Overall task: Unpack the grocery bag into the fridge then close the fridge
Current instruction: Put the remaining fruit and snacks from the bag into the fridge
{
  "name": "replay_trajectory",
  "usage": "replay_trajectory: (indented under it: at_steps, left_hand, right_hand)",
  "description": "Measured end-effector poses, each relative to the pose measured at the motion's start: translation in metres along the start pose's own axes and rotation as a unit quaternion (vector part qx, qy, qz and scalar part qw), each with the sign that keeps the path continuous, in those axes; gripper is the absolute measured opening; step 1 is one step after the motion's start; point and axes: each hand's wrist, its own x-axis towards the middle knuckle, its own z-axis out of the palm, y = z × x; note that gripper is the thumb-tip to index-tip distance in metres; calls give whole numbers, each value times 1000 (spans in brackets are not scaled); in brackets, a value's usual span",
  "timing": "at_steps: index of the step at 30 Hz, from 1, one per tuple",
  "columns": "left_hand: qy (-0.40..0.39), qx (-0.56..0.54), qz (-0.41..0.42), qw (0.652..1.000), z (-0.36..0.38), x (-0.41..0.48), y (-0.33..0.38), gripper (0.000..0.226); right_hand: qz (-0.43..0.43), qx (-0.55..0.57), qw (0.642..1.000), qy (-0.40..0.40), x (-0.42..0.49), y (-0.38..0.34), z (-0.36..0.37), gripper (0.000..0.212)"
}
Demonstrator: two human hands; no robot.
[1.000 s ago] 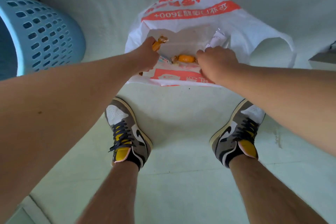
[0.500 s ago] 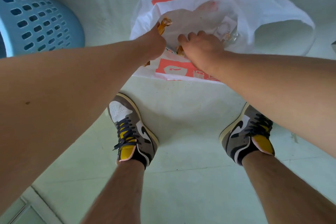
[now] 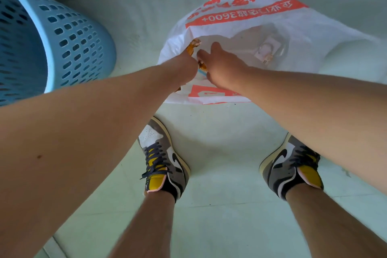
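Note:
A white plastic grocery bag (image 3: 247,33) with red print lies open on the pale floor in front of me. My left hand (image 3: 184,65) is closed around an orange wrapped snack (image 3: 193,46) whose twisted end sticks out above my fist at the bag's mouth. My right hand (image 3: 219,65) reaches into the bag right beside the left and touches a second orange wrapped snack (image 3: 202,66), mostly hidden under its fingers. Deeper in the bag lies a small clear packet (image 3: 267,51). The fridge is not in view.
A light blue perforated laundry basket (image 3: 62,35) stands at the left, close to the bag. My two feet in grey, white and yellow sneakers (image 3: 163,161) stand on the floor just behind the bag. A floor seam runs along the back.
My right hand has slid left across the bag's mouth, onto the second orange snack next to my left hand. The left hand has kept its hold. The view has shifted slightly.

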Motion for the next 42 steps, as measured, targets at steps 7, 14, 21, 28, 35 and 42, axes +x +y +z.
replay_trajectory:
  at_steps: [7,14,21,28,35,42]
  left_hand:
    - [23,-19,-20,999,8,16,-13,36]
    - [35,-35,17,999,0,7,-19,28]
    - [49,-49,61,996,-5,-39,10,22]
    - [-39,-102,126,986,-26,-109,45,30]
    - [-69,-169,176,967,-59,-187,77,25]
    - [25,-157,234,959,-81,-243,108,19]
  right_hand:
    - [29,6,999,-17,16,-20,22,60]
    - [-5,-40,998,39,3,-12,23,55]
    - [23,8,999,26,-44,14,-41,39]
    - [91,141,986,-2,-99,21,-131,37]
    - [129,253,959,15,-161,10,-216,37]
    - [131,241,961,40,-215,-5,-269,40]
